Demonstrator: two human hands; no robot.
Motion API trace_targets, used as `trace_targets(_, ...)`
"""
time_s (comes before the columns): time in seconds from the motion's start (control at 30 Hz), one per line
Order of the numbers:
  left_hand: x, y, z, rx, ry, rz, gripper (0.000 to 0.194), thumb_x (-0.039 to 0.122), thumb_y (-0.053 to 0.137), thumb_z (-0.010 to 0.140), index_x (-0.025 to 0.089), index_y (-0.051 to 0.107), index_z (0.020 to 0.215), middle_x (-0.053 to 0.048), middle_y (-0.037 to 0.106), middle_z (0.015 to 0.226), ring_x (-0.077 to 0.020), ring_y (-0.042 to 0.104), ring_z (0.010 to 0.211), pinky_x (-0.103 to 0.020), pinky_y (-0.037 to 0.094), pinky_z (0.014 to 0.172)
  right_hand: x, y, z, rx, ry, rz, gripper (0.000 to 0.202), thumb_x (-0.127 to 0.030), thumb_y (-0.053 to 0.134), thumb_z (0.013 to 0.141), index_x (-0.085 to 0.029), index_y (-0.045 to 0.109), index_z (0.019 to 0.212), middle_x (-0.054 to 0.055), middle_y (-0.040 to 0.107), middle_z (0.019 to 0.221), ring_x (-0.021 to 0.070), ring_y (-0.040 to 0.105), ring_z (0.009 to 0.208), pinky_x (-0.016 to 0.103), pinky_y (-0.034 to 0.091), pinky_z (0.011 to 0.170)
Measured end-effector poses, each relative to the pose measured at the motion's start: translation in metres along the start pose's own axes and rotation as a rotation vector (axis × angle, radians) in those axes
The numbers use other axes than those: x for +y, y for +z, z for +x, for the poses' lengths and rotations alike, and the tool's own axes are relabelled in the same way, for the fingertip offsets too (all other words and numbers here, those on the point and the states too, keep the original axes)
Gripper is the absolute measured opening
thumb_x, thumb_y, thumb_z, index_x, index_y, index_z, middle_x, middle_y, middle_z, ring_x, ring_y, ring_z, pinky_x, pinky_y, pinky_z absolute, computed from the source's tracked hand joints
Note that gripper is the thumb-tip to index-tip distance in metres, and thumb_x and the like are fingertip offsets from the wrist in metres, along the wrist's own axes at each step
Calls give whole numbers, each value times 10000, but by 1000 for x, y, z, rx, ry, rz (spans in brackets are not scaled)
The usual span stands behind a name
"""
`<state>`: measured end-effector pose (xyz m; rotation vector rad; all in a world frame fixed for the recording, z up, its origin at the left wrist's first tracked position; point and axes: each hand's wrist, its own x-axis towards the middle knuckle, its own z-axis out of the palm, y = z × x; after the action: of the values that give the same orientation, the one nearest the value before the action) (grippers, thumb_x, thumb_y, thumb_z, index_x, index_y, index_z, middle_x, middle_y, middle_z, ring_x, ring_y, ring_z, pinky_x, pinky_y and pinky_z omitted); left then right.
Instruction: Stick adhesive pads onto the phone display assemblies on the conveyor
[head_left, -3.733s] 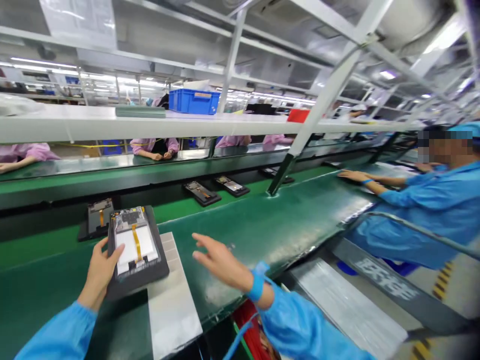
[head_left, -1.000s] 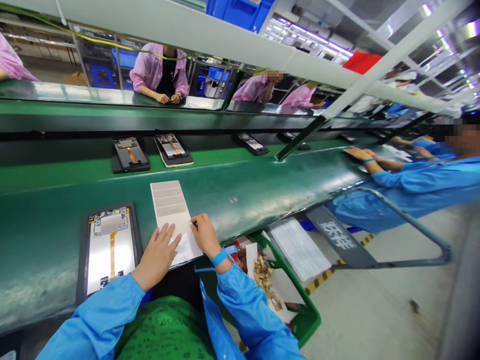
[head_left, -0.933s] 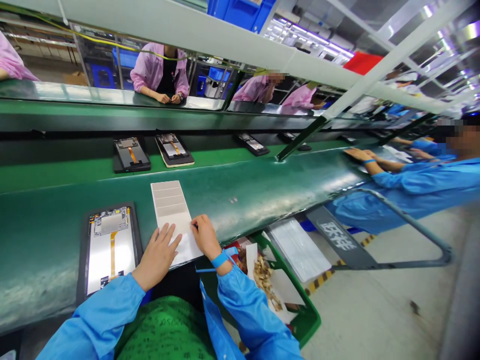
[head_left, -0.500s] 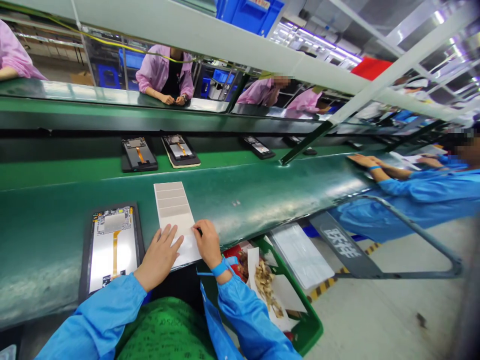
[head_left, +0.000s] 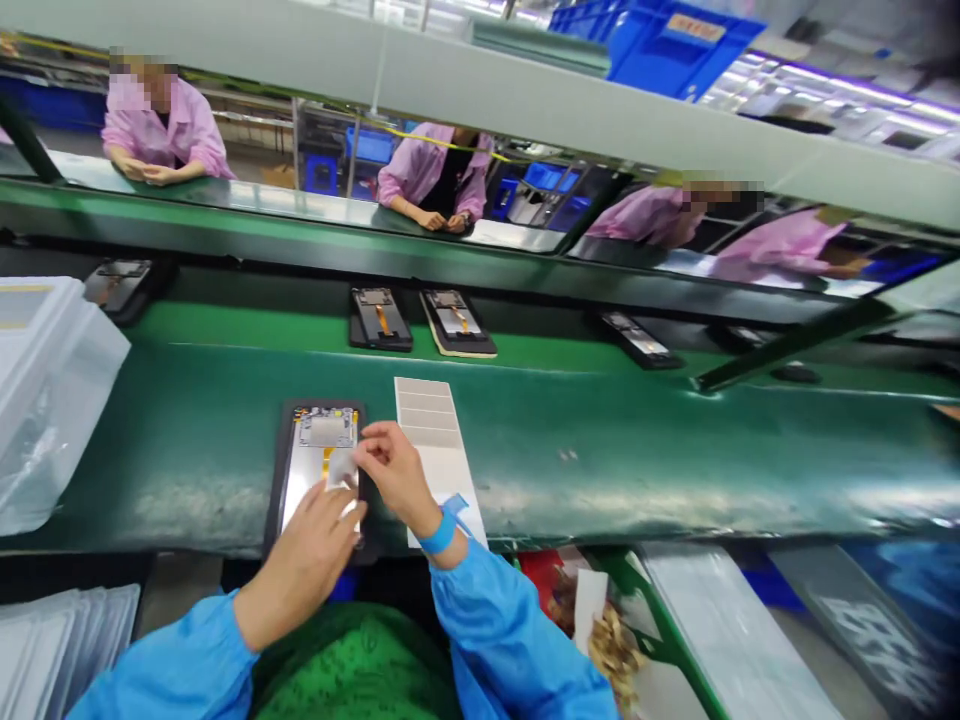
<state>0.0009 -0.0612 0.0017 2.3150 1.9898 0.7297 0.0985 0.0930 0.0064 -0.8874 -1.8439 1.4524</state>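
Note:
A tablet with its back off (head_left: 294,500), showing a circuit board and an orange ribbon cable, lies on the green bench in a dark tray or frame. My right hand (head_left: 397,478) is pinched over its right edge, on what looks like a small greyish sticker (head_left: 343,467) held above the silvery panel. My left hand (head_left: 304,560) reaches over the tablet's lower part, fingers bent and apart, tips close to the sticker. A white sheet of stickers (head_left: 429,430), divided into strips, lies to the right, partly under my right wrist.
Several opened tablets (head_left: 459,325) lie on the green conveyor (head_left: 225,325) beyond. At left stands a translucent plastic bin (head_left: 60,400), with stacked pale trays (head_left: 67,650) below. A green crate (head_left: 679,655) of scraps is at lower right. Across the line sit people in pink.
My view has turned left. Both hands have left the sticker sheet and moved over the tablet, the right one carrying what looks like a sticker.

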Motion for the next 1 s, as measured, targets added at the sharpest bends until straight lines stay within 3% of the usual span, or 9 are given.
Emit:
trace_targets(0.13,-52,-5,-32,120,-177,75,415,80,419,941,190,575,1310,-137,598,1323,-272,526,1249,-499,460,1057,12,37,29,-128,-26,-148,237,-255,654,812,-229,527,1011,-46,693,749,150,645,671,282,485,688)
trace_targets(0.27,-78,8,-36,116,-210,130,463,39,448,902,190,584,1318,-146,546,1390,-296,464,1311,-489,455,1063,16,50,39,-139,-6,-232,207,-211,656,810,-235,526,969,-53,689,743,154,657,696,275,477,696)
trace_targets(0.43,-80,12,-28,65,-211,141,555,8,458,858,206,554,1368,-156,491,1448,-316,419,1350,-525,416,1087,16,55,39,-101,-2,-295,190,-183,662,819,-237,536,951,-60,674,729,156,661,688,276,478,696)
trace_targets(0.87,-76,5,0,-4,-226,238,487,73,446,899,193,576,1353,-166,548,1387,-326,469,1277,-529,383,1068,18,60,38,-68,-39,-435,158,-171,653,842,-241,553,943,-39,675,776,160,662,716,286,500,704)
trace_targets(1.0,-64,2,10,-45,-239,285,418,87,400,934,148,585,1304,-173,584,1319,-309,512,1209,-489,435,979,20,49,37,-9,-134,-439,122,-183,615,861,-223,570,967,25,643,959,152,619,717,314,522,748)
